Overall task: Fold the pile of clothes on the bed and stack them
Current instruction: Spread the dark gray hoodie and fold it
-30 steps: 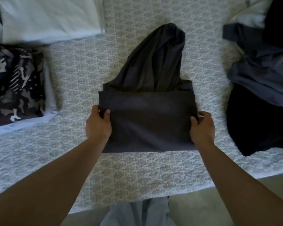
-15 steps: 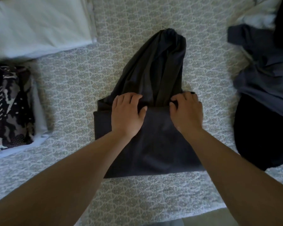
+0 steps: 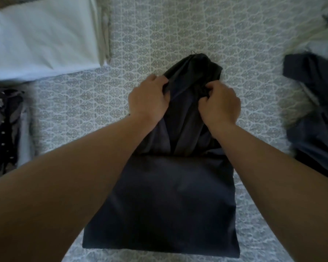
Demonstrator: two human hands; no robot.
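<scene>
A dark grey garment [image 3: 170,201] lies on the patterned bedspread [image 3: 80,114], its near half folded into a flat rectangle and its far half bunched into a narrow hood-like peak. My left hand [image 3: 148,99] grips the left edge of that bunched part. My right hand [image 3: 219,104] pinches its right edge with curled fingers. Both forearms reach over the folded rectangle and hide its upper corners.
A folded camouflage-print garment [image 3: 2,129] lies on a pale one at the left edge. A white folded sheet or pillow [image 3: 40,40] sits at the far left. A heap of dark and blue-grey clothes [image 3: 314,118] lies at the right.
Both hands moved from the sides of the folded rectangle to its far edge, then further up onto the bunched part, which they now grip. The view moved closer.
</scene>
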